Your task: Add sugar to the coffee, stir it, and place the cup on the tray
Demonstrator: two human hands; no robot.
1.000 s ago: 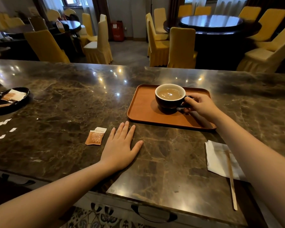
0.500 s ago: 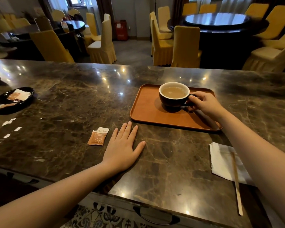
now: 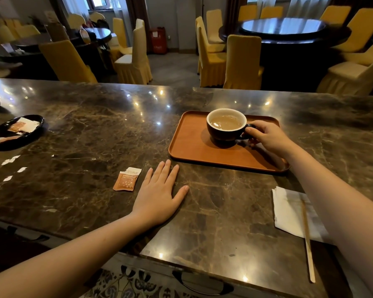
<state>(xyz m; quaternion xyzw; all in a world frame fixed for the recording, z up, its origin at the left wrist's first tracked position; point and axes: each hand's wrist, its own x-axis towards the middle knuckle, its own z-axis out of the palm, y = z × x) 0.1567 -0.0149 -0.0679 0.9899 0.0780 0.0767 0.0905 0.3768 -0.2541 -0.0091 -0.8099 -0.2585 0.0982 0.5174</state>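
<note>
A dark cup [image 3: 224, 131] with a white inside, full of milky coffee, stands on the orange-brown tray [image 3: 194, 145] on the marble counter. My right hand [image 3: 267, 136] grips the cup's handle from the right. My left hand [image 3: 159, 194] lies flat on the counter in front of the tray, fingers spread, holding nothing. An orange sugar packet [image 3: 127, 179], torn at the top, lies just left of that hand. A wooden stir stick [image 3: 307, 241] rests on a white napkin [image 3: 289, 211] at the right, near the counter's front edge.
A black dish [image 3: 33, 134] with packets sits at the far left. Small white paper scraps [image 3: 11, 162] lie on the counter near it. Beyond the counter's far edge stand yellow-covered chairs [image 3: 242, 61] and dark round tables [image 3: 284, 29].
The cup has settled onto the tray, my right hand still on its handle. My left hand stays flat on the counter. The view has shifted slightly.
</note>
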